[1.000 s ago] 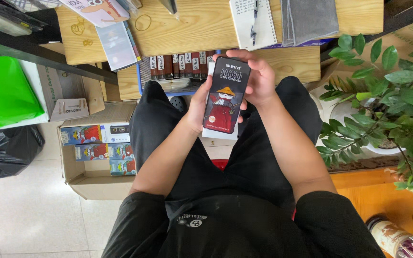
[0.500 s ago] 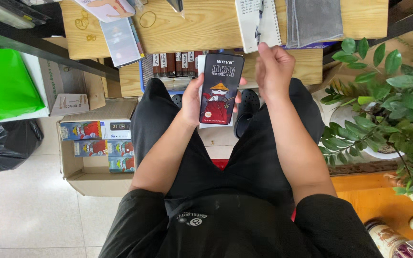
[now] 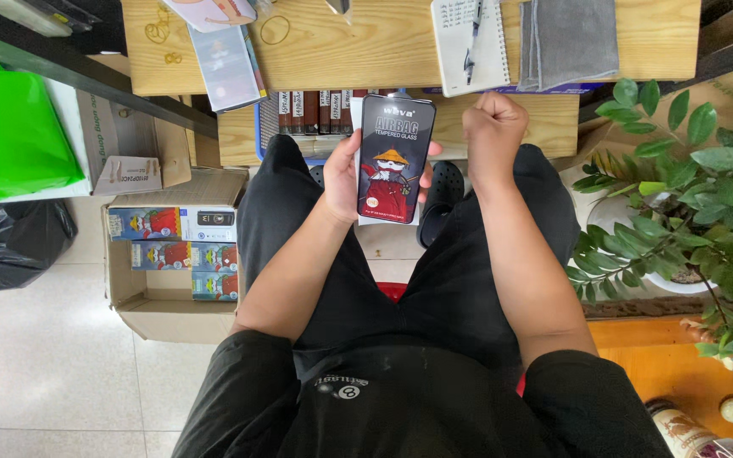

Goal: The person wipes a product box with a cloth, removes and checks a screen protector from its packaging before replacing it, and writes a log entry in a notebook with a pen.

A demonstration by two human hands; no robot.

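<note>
Your left hand (image 3: 345,174) is clamped around a flat black packet (image 3: 395,159) with a red cartoon figure on its front, held upright above your lap, just short of the wooden desk (image 3: 383,47). Your right hand (image 3: 492,127) is closed into a fist beside the packet, not touching it; whether anything is inside the fist cannot be told.

On the floor to your left, an open cardboard box (image 3: 171,280) holds rows of small colourful cartons (image 3: 181,242) along its far side; the near part of the box shows bare cardboard. Under the desk edge, a blue basket (image 3: 261,127) holds a row of slim dark packets standing on end (image 3: 311,110).

On the desk lie a notebook with a pen (image 3: 471,42) and a folded grey cloth (image 3: 568,38). A potted plant (image 3: 697,195) crowds your right side, its leaves near your right forearm. A green bag (image 3: 6,136) and a black bag (image 3: 6,242) sit well off to the left, with tiled floor (image 3: 36,365) between them and your knee.
</note>
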